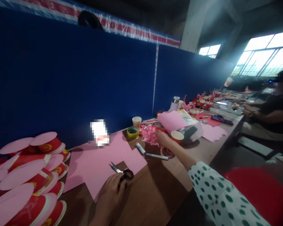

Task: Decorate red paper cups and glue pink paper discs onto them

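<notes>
My left hand (110,191) rests low on the table, its fingers curled over one black handle loop of the scissors (119,170). The scissors' blades are parted and lie over a large pink paper sheet (101,163) with cut-out notches. Farther off, my right hand (162,138) reaches into a heap of shredded pink paper strips (148,133), its fingers closed on some of them; the fingertips are partly hidden. Beside that hand stands a red paper cup (177,137). Left of the strips are a roll of green tape (133,132) and a pale cup (136,121).
Red-and-pink paper pieces (25,172) are stacked at left. A glue stick (140,148) and a marker (157,156) lie mid-table. Pink paper (171,121) and a bottle (174,103) are behind. A blue partition (85,78) backs the table; another person (273,103) sits at right.
</notes>
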